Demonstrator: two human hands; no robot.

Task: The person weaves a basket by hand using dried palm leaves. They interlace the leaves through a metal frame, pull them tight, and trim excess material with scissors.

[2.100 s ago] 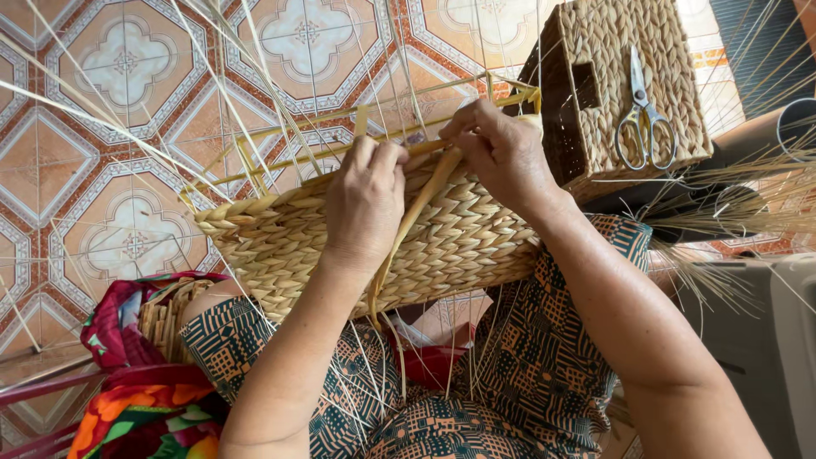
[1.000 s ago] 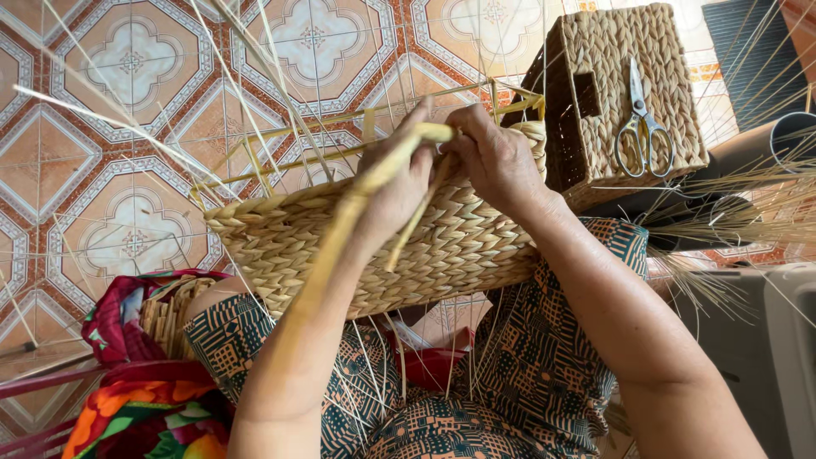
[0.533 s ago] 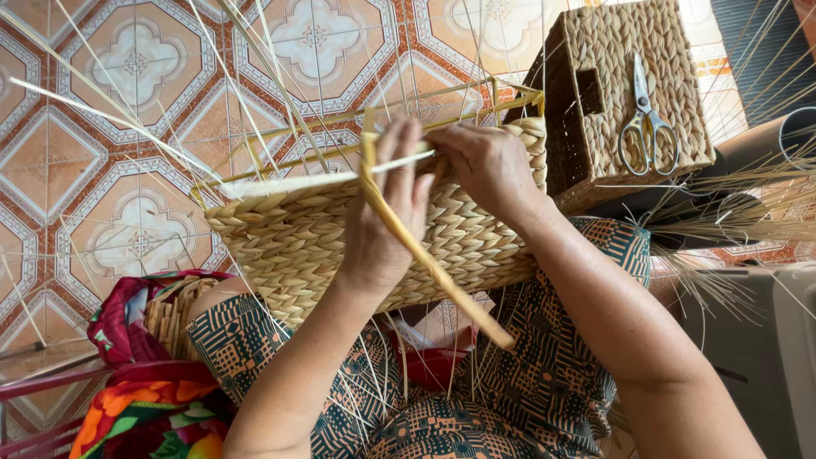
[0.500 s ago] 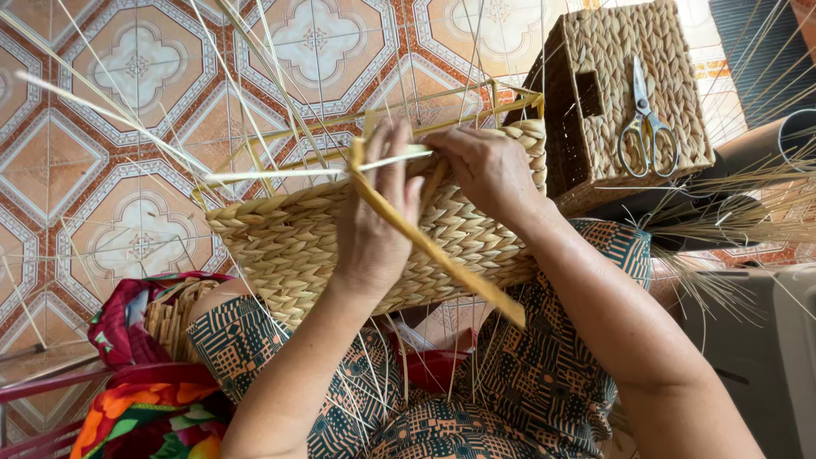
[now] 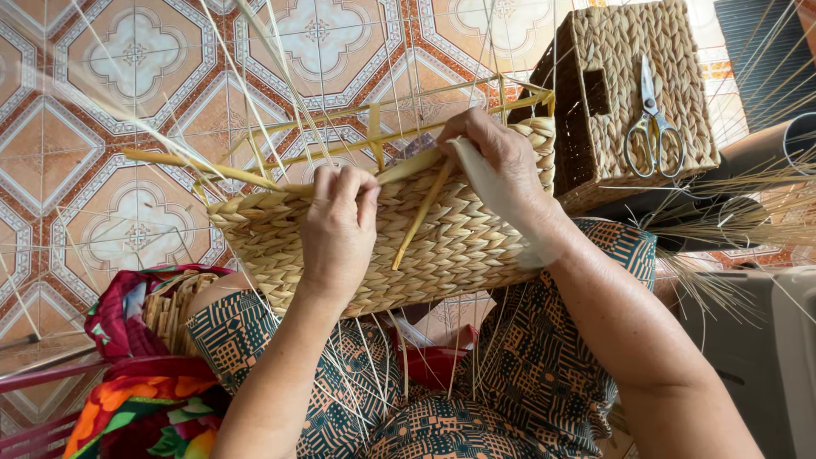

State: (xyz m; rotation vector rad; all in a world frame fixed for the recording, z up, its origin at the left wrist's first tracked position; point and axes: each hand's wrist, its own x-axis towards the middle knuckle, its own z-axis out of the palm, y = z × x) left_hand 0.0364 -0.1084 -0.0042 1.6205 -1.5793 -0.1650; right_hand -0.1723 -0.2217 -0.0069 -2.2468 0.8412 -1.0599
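Atop finished woven box (image 5: pixel 620 51), scissors (image 5: pixel 650 119); half-woven basket (image 5: pixel 442 246) underhand.

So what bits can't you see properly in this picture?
Head view only:
- Inside of the half-woven basket: its near wall hides it.
- Left hand fingertips: curled over the rim, so its grip is unclear.
- Right hand palm: turned away.
- Finished basket under the scissors: top cut off by the edge.

left hand (image 5: pixel 338 223) lower on the basket (image 5: pixel 442 246) rim, now pinching a strand (image 5: pixel 200 167) running flat leftward, no longer slanting down across the basket front, right hand (image 5: pixel 501 161) shifted toward the basket's right corner
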